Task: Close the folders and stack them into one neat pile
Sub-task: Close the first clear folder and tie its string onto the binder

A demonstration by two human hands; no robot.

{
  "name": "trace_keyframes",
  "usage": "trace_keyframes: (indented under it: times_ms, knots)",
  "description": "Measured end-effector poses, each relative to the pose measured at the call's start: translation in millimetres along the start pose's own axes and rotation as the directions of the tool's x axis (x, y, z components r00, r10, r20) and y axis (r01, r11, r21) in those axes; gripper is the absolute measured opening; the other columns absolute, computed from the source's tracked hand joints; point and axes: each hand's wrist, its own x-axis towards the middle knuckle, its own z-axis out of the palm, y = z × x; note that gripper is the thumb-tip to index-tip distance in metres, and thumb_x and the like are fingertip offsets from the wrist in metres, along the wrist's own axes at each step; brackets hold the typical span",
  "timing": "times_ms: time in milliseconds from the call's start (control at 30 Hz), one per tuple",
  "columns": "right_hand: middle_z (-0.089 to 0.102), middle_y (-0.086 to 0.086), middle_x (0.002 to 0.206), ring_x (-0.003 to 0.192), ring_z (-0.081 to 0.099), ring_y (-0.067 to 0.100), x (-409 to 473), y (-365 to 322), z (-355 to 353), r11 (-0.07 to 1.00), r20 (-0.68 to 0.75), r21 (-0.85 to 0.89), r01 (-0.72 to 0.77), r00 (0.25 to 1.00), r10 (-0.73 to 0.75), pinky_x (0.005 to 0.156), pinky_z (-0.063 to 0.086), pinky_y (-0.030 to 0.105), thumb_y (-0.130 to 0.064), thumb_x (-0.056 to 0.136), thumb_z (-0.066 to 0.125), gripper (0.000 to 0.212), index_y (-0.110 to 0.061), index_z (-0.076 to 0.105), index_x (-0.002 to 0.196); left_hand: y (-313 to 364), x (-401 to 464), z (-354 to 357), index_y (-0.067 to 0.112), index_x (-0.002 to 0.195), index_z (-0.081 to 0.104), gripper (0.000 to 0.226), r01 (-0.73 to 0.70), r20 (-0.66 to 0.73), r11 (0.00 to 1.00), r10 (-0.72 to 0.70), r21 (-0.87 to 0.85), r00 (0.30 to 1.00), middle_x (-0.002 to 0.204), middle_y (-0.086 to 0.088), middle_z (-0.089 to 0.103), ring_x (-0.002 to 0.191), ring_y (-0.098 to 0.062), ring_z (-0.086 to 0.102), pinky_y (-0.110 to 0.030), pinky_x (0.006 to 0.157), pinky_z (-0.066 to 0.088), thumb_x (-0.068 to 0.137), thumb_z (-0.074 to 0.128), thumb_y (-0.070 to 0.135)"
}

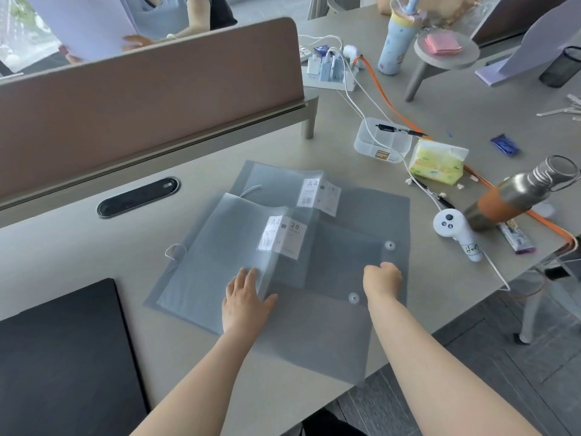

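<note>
Two translucent grey folders lie open on the desk, overlapping. The near folder (220,265) has a white "A4 20" label and its right cover carries two round snap buttons. The far folder (276,180) lies behind it, partly covered, with its own white label. My left hand (243,298) rests flat, fingers apart, on the near folder's left half beside the spine. My right hand (382,276) is curled into a loose fist on the right cover, between the two buttons; whether it pinches the cover I cannot tell.
A black laptop (63,354) lies at the near left. A brown divider panel (151,89) runs along the back. To the right are a white controller (452,228), a metal bottle (522,196), a tissue pack (438,162), a clear plastic box (382,141) and cables. The near folder overhangs the desk's front edge.
</note>
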Motion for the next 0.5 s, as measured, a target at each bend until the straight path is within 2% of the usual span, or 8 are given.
trace_keyframes:
  times_ms: [33, 100, 200, 333, 400, 433, 500]
  knots:
    - [0.047, 0.008, 0.076, 0.078, 0.037, 0.028, 4.1, 0.8, 1.8, 1.000, -0.002, 0.021, -0.011, 1.000, 0.011, 0.070, 0.033, 0.034, -0.003, 0.076, 0.045, 0.020, -0.016, 0.036, 0.064, -0.3, 0.3, -0.5, 0.028, 0.146, 0.035, 0.069, 0.006, -0.004, 1.000, -0.006, -0.008, 1.000, 0.155, 0.010, 0.031, 0.141, -0.023, 0.029, -0.042, 0.107, 0.039, 0.086, 0.063, 0.047]
    - [0.042, 0.005, 0.062, 0.068, 0.040, 0.029, 5.4, -0.2, 1.2, 0.998, -0.020, 0.038, -0.050, 0.998, 0.051, 0.065, 0.035, 0.036, -0.004, 0.075, 0.047, 0.020, -0.010, 0.037, 0.059, -1.2, 1.2, -1.8, 0.029, 0.146, 0.035, 0.068, 0.014, -0.008, 1.000, -0.014, -0.016, 1.000, 0.155, 0.010, 0.031, 0.141, -0.024, 0.028, -0.042, 0.108, 0.038, 0.086, 0.063, 0.048]
    - [0.043, 0.006, 0.057, 0.060, 0.043, 0.029, 5.7, -0.1, 1.5, 0.992, -0.020, 0.045, -0.116, 0.993, 0.117, 0.062, 0.039, 0.037, -0.004, 0.075, 0.051, 0.024, -0.009, 0.040, 0.055, -4.0, 1.9, -4.7, 0.029, 0.145, 0.036, 0.067, 0.021, -0.013, 1.000, -0.021, -0.018, 1.000, 0.155, 0.009, 0.032, 0.142, -0.024, 0.028, -0.041, 0.108, 0.038, 0.086, 0.063, 0.048]
    - [0.034, 0.004, 0.056, 0.054, 0.031, 0.025, 1.1, 3.1, 1.9, 0.996, 0.046, 0.026, -0.086, 0.995, 0.085, 0.053, 0.027, 0.029, 0.001, 0.072, 0.049, 0.029, -0.015, 0.033, 0.053, -10.4, 2.5, -10.4, 0.029, 0.142, 0.039, 0.063, 0.030, -0.017, 0.999, -0.031, -0.041, 0.999, 0.153, 0.010, 0.035, 0.141, -0.024, 0.029, -0.042, 0.108, 0.037, 0.087, 0.064, 0.046]
    - [0.042, 0.002, 0.063, 0.052, 0.036, 0.025, -4.9, 5.9, 1.1, 0.996, 0.078, 0.070, -0.051, 0.996, 0.045, 0.050, 0.029, 0.028, 0.000, 0.074, 0.047, 0.022, -0.018, 0.042, 0.062, -12.5, 2.6, -13.7, 0.030, 0.141, 0.040, 0.060, 0.030, -0.022, 0.998, -0.031, -0.048, 0.999, 0.151, 0.010, 0.036, 0.139, -0.024, 0.031, -0.041, 0.106, 0.039, 0.088, 0.064, 0.045]
    - [0.051, 0.002, 0.071, 0.056, 0.047, 0.027, -8.1, 7.6, 1.2, 0.993, 0.089, 0.109, -0.043, 0.995, 0.033, 0.053, 0.039, 0.031, -0.002, 0.077, 0.047, 0.016, -0.017, 0.050, 0.074, -13.2, 2.3, -15.5, 0.030, 0.141, 0.041, 0.060, 0.031, -0.026, 0.998, -0.032, -0.050, 0.999, 0.150, 0.010, 0.037, 0.139, -0.024, 0.031, -0.041, 0.105, 0.039, 0.088, 0.064, 0.045]
    - [0.063, 0.001, 0.085, 0.067, 0.065, 0.029, -15.0, 9.0, 2.9, 0.981, 0.150, 0.190, -0.050, 0.988, 0.021, 0.068, 0.055, 0.041, -0.003, 0.083, 0.043, 0.022, -0.017, 0.054, 0.095, -14.1, 1.7, -18.6, 0.029, 0.141, 0.042, 0.059, 0.036, -0.034, 0.997, -0.038, -0.062, 0.999, 0.150, 0.010, 0.038, 0.139, -0.024, 0.032, -0.041, 0.104, 0.039, 0.088, 0.064, 0.045]
